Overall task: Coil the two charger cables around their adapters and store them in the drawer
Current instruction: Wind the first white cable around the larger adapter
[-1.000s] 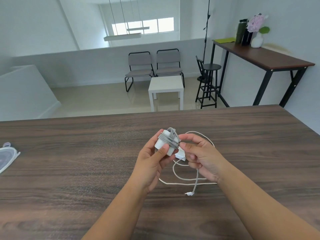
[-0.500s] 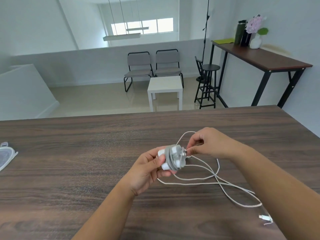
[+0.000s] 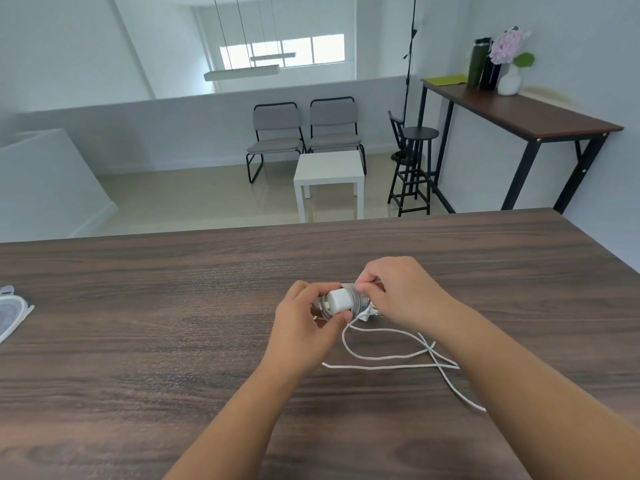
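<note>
My left hand (image 3: 304,327) grips a white adapter (image 3: 338,300) with grey cable turns wound around it, just above the dark wooden table (image 3: 138,334). My right hand (image 3: 405,289) pinches the cable at the adapter's far right side. Under and behind it peeks a second white adapter (image 3: 366,315), mostly hidden by my hands. A loose white cable (image 3: 391,358) loops over the table to the right and runs under my right forearm. No drawer is in view.
A clear plastic object (image 3: 12,313) lies at the table's left edge. Beyond the far edge are a white side table (image 3: 329,168), two grey chairs, a black stool and a tall brown desk (image 3: 519,112) with bottles and a flower vase.
My right hand has come back in close over the adapter with the cable. The adapter has turned in my left hand, showing a flat white face. The loose cable loops have shifted.
</note>
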### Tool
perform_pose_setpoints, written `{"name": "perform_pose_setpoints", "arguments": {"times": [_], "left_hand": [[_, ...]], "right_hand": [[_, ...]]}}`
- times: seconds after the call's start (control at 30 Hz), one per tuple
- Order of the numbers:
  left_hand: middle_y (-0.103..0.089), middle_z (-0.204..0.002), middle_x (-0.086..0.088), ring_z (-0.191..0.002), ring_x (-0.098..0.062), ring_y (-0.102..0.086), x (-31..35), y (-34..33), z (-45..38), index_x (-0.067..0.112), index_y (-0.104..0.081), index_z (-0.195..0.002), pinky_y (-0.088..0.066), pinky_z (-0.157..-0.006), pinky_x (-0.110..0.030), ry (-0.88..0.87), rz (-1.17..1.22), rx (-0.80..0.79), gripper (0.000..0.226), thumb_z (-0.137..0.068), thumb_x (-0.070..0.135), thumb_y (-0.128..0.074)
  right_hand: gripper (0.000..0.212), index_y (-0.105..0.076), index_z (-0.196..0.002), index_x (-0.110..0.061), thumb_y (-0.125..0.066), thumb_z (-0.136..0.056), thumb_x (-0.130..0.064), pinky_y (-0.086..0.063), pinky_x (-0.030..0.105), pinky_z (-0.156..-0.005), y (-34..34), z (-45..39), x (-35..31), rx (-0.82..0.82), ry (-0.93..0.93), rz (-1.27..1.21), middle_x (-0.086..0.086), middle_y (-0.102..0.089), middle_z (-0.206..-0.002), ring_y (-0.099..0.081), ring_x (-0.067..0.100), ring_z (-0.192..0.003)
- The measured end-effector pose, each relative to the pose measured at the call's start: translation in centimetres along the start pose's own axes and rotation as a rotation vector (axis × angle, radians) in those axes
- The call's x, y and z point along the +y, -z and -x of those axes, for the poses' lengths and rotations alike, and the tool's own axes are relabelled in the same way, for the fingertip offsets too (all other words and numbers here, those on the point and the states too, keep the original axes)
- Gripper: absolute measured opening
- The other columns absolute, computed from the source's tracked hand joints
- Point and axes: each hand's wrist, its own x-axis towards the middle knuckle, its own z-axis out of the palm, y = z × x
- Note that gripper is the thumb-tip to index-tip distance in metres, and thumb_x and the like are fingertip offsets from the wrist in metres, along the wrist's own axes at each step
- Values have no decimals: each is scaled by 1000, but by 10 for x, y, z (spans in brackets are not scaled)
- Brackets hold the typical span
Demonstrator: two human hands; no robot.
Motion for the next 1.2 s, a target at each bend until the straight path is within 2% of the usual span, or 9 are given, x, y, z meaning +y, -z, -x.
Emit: {"name": "perform_pose_setpoints", "arguments": {"times": [0.17, 0.37, 0.53, 0.63, 0.77, 0.9, 1.03, 1.1, 1.2], "left_hand": [[-58, -97, 6, -86, 2, -55, 16, -4, -1, 30, -67, -105, -46, -64, -7, 16, 105, 156, 36, -75, 14, -80], [-61, -99, 1, -90, -7, -58, 26, -3, -5, 28, -66, -105, -44, -67, -5, -32, 136, 249, 35, -76, 13, -79], [-62, -100, 1, -91, -10, -60, 31, -1, -10, 31, -65, -103, -45, -64, -5, -62, 161, 271, 36, -75, 13, -80], [-64, -104, 5, -94, -11, -63, 25, 2, -15, 32, -64, -103, -49, -71, -13, -16, 215, 274, 34, -76, 21, -80], [-71, -97, 8, -87, -19, -69, 20, 8, -19, 25, -62, -102, -58, -79, -40, 160, 493, 272, 29, -78, 24, -78], [-68, -97, -3, -84, -19, -68, 26, 7, -14, 12, -57, -95, -59, -74, -30, 312, 1009, 198, 19, -81, 9, -69], [-70, -103, -15, -88, -22, -72, 19, 4, -7, 9, -54, -101, -60, -70, -26, 413, 1348, 39, 22, -83, 17, -64], [-70, -111, -17, -98, -27, -71, 15, 2, -2, 8, -55, -108, -60, -78, -31, 415, 1391, -31, 38, -80, 24, -74], [-66, -120, -17, -110, -33, -64, 6, 0, 1, 12, -55, -114, -52, -96, -43, 381, 1324, -123, 59, -68, 31, -86]], "right_hand": [[9, -69, -85, -14, -62, -88, -19, -49, 32, -76, -9, 10, -12, 297, -46, -227, -1, -71, -85, -64, 16, -80], [7, -67, -81, -13, -63, -87, -15, -51, 30, -74, -11, 15, -25, 449, -103, -406, -3, -71, -81, -64, 14, -78], [11, -64, -78, -16, -62, -89, -15, -41, 13, -61, -13, 19, -31, 460, -186, -534, -13, -57, -60, -54, 0, -62], [11, -66, -79, -17, -62, -90, -17, -39, 8, -60, -10, 19, -31, 447, -195, -646, -15, -57, -61, -54, -4, -63], [9, -69, -83, -19, -64, -89, -19, -40, 5, -65, -9, 22, -33, 395, -178, -695, -21, -63, -67, -58, -7, -70], [6, -72, -80, -24, -68, -85, -25, -49, 19, -66, -9, 16, -27, 306, -222, -730, -10, -69, -72, -59, 4, -65], [3, -69, -80, -7, -71, -81, -6, -49, 23, -58, -3, 9, -27, 117, -339, -1293, 6, -62, -66, -52, 11, -51], [7, -67, -80, -4, -68, -78, 3, -51, 20, -57, -1, 7, -28, 45, -379, -1577, 6, -62, -67, -52, 11, -52], [11, -68, -83, -4, -67, -78, 5, -52, 17, -58, 0, 7, -27, 25, -433, -1735, 5, -66, -73, -55, 11, -58]]}}
